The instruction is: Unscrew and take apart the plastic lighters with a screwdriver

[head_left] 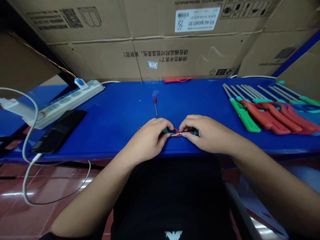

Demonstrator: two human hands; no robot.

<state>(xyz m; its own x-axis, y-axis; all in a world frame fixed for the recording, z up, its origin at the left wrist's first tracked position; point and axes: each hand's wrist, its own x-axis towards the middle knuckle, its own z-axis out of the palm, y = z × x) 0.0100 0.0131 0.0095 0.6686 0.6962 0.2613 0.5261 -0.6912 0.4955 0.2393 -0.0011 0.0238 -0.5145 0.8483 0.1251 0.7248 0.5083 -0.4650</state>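
My left hand (pixel 150 138) is closed, thumb and fingers pinching a red lighter housing (pixel 176 135) with a green piece (pixel 165 130) at its end. The housing lies low at the front of the blue table, and part of it is hidden behind this hand. From the other side, my right hand (pixel 208 135) is closed in a pinch on a dark green part (pixel 194 132) with a small metallic bit at its tip. That tip meets the red housing between my hands. Whether the two are joined I cannot tell. A small screwdriver (pixel 155 100) lies beyond my hands.
Several long-necked lighters (pixel 246 115) in green, red and blue lie at the right. A red shell piece (pixel 177 80) rests at the back by the cardboard (pixel 105 61). On the left are a white power strip (pixel 67 101), a black phone (pixel 58 131) and a looping white cable (pixel 26 156).
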